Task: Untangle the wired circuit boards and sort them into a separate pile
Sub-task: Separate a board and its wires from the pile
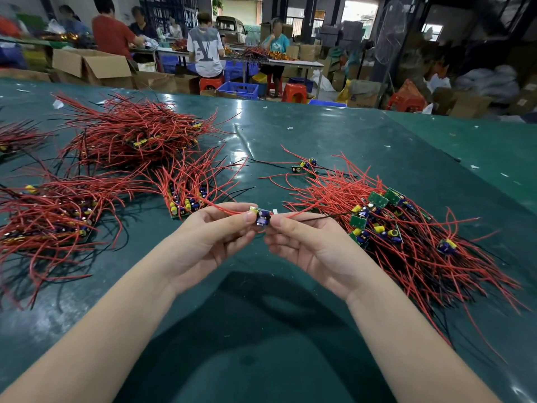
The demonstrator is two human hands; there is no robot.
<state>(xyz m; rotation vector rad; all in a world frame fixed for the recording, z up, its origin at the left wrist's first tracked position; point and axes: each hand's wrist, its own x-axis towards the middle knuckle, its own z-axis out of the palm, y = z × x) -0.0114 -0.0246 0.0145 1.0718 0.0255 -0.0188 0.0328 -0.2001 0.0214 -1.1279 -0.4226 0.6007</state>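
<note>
Circuit board with blue and yellow parts sits pinched between both hands, lifted above the near middle of the green surface. The left hand grips its left side with thumb and fingers; the right hand pinches its right edge (red wires trail off to both sides). A tangled pile of boards and red wires lies to the right, and neater bundles lie on the left, from near to far.
</note>
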